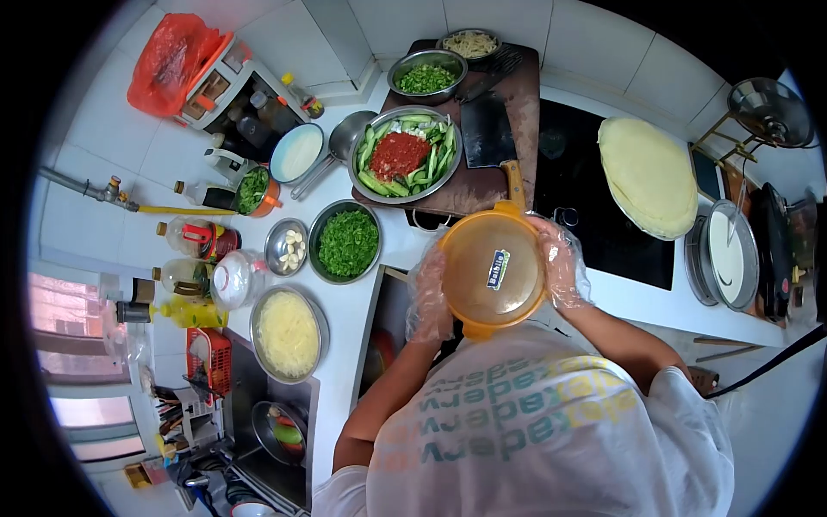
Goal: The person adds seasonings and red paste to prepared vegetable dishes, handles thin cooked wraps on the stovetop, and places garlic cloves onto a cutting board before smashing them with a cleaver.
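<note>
I hold a round orange plastic container (474, 289) with a translucent brownish top and a small label in front of my shirt. My left hand (430, 297), in a clear plastic glove, is closed around its left side. On the opposite side my right hand (560, 263), also gloved, grips the rim. Just beyond the container lies a cleaver (488, 133) with a wooden handle on a brown cutting board (517, 86). Left of the cleaver stands a metal bowl of sliced cucumber (374, 177) topped with red chili paste (399, 157).
Chopped greens (348, 244), peeled garlic (293, 252) and pale shreds (289, 336) fill bowls on the left counter. Bottles (183, 280) line the wall. On the black cooktop (568, 164) rests a stack of thin pancakes (648, 177); a bowl of white batter (726, 254) sits farther right.
</note>
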Tool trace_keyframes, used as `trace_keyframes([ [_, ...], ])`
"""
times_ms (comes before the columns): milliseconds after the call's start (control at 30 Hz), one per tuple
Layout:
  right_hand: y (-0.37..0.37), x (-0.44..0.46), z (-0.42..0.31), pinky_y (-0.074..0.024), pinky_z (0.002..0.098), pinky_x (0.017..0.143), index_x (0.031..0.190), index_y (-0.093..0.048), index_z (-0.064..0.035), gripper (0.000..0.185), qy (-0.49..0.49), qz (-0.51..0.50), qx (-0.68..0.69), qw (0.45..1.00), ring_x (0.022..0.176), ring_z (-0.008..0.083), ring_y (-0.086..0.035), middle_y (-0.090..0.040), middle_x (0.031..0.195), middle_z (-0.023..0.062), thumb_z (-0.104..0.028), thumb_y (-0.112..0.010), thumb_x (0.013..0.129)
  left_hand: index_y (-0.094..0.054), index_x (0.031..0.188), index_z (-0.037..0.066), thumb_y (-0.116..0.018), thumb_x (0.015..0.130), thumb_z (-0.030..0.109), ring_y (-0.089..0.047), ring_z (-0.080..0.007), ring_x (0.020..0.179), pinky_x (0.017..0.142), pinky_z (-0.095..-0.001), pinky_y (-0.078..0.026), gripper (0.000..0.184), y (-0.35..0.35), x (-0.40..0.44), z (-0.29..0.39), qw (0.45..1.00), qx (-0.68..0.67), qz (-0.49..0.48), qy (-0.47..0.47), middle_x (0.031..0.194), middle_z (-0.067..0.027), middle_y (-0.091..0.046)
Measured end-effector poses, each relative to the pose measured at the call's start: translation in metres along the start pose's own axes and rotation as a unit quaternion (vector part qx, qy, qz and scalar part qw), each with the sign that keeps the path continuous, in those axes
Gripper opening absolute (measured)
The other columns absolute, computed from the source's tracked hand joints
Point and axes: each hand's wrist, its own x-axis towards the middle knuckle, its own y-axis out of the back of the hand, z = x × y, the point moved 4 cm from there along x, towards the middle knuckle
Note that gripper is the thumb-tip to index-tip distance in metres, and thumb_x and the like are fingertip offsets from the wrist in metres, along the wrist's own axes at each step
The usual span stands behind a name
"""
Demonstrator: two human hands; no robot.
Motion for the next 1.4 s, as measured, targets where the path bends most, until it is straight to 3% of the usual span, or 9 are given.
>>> trace_keyframes([
  [233, 0.002, 0.004, 0.01, -0.035, 0.0298, 0.097, 0.117, -0.051, -0.0018, 0.042, -0.12, 0.02, 0.2, 0.972, 0.108, 0.0169, -0.048, -0.054, 0.111, 0.0085, -0.036, -0.044, 0.093, -0.037, 0.131, 0.004, -0.035, 0.095, 0.026, -0.045, -0.0196, 0.116, 0.099, -0.0309, -0.035, 0.042, 0.0, 0.006, -0.02, 0.954, -0.298, 0.002, 0.037, 0.127, -0.0101, -0.046],
  [300, 0.002, 0.008, -0.012, -0.0338, 0.0304, 0.098, 0.118, -0.05, -0.0015, 0.04, -0.023, 0.034, 0.082, 0.996, 0.111, 0.0172, -0.047, -0.053, 0.113, 0.0094, -0.032, -0.045, 0.093, -0.037, 0.131, 0.005, -0.038, 0.093, 0.031, -0.041, -0.0247, 0.119, 0.101, -0.0355, -0.032, 0.046, 0.012, -0.007, 0.005, 0.985, 0.122, 0.111, -0.048, 0.129, -0.0123, -0.043],
  [333, 0.002, 0.012, -0.025, -0.0332, 0.0307, 0.099, 0.119, -0.049, -0.0013, 0.04, 0.028, 0.041, 0.024, 0.998, 0.112, 0.0173, -0.046, -0.053, 0.114, 0.0099, -0.031, -0.046, 0.092, -0.037, 0.132, 0.006, -0.039, 0.092, 0.034, -0.04, -0.0272, 0.121, 0.102, -0.0379, -0.031, 0.048, 0.015, -0.012, 0.018, 0.927, 0.328, 0.157, -0.092, 0.131, -0.0134, -0.042],
  [433, -0.004, 0.022, -0.044, -0.0328, 0.0315, 0.099, 0.12, -0.05, -0.0015, 0.037, 0.078, -0.115, -0.215, 0.967, 0.116, 0.0203, -0.044, -0.05, 0.12, 0.0121, -0.024, -0.048, 0.09, -0.037, 0.129, 0.002, -0.039, 0.091, 0.045, -0.037, -0.0363, 0.12, 0.1, -0.0461, -0.031, 0.057, -0.005, -0.044, 0.036, 0.767, 0.549, 0.025, -0.33, 0.129, -0.0183, -0.04],
  [533, -0.016, 0.025, -0.047, -0.0334, 0.0317, 0.098, 0.12, -0.05, -0.002, 0.035, 0.062, -0.189, -0.254, 0.947, 0.117, 0.022, -0.044, -0.048, 0.122, 0.0131, -0.016, -0.05, 0.089, -0.041, 0.126, 0.002, -0.045, 0.087, 0.046, -0.037, -0.0402, 0.119, 0.098, -0.0519, -0.03, 0.059, -0.034, -0.048, 0.05, 0.733, 0.539, -0.084, -0.406, 0.128, -0.0206, -0.04],
  [733, -0.014, 0.028, -0.04, -0.0332, 0.0307, 0.098, 0.121, -0.048, -0.0029, 0.034, 0.057, -0.173, -0.344, 0.921, 0.115, 0.0219, -0.044, -0.048, 0.121, 0.0127, -0.011, -0.051, 0.088, -0.049, 0.117, 0.002, -0.041, 0.089, 0.042, -0.05, -0.0386, 0.107, 0.091, -0.0489, -0.038, 0.05, -0.027, -0.041, 0.029, 0.75, 0.444, -0.008, -0.489, 0.118, -0.0197, -0.051],
  [967, -0.019, 0.027, -0.023, -0.0315, 0.0252, 0.098, 0.132, -0.038, -0.0024, 0.044, -0.15, -0.168, -0.116, 0.967, 0.112, 0.0134, -0.044, -0.047, 0.124, 0.0074, -0.018, -0.046, 0.092, -0.053, 0.107, 0.004, -0.047, 0.085, 0.036, -0.053, -0.0363, 0.103, 0.086, -0.0459, -0.045, 0.039, -0.019, -0.043, 0.026, 0.752, 0.421, 0.064, -0.503, 0.115, -0.0175, -0.053],
  [1133, -0.019, 0.006, -0.022, -0.0334, 0.0257, 0.096, 0.13, -0.04, -0.0006, 0.041, -0.093, -0.119, -0.161, 0.975, 0.11, 0.0145, -0.047, -0.049, 0.121, 0.0096, -0.015, -0.046, 0.091, -0.051, 0.111, 0.005, -0.043, 0.087, 0.038, -0.052, -0.0384, 0.102, 0.087, -0.0459, -0.043, 0.042, -0.004, -0.054, 0.013, 0.766, 0.415, 0.135, -0.471, 0.114, -0.0184, -0.051],
  [1400, -0.019, 0.012, -0.032, -0.0354, 0.024, 0.093, 0.124, -0.044, -0.0035, 0.037, -0.209, -0.105, -0.124, 0.964, 0.103, 0.0117, -0.048, -0.052, 0.112, 0.007, -0.017, -0.048, 0.09, -0.044, 0.119, 0.001, -0.035, 0.092, 0.031, -0.045, -0.0335, 0.112, 0.098, -0.0424, -0.033, 0.041, -0.006, -0.051, -0.002, 0.814, 0.356, 0.189, -0.419, 0.122, -0.0206, -0.045],
])
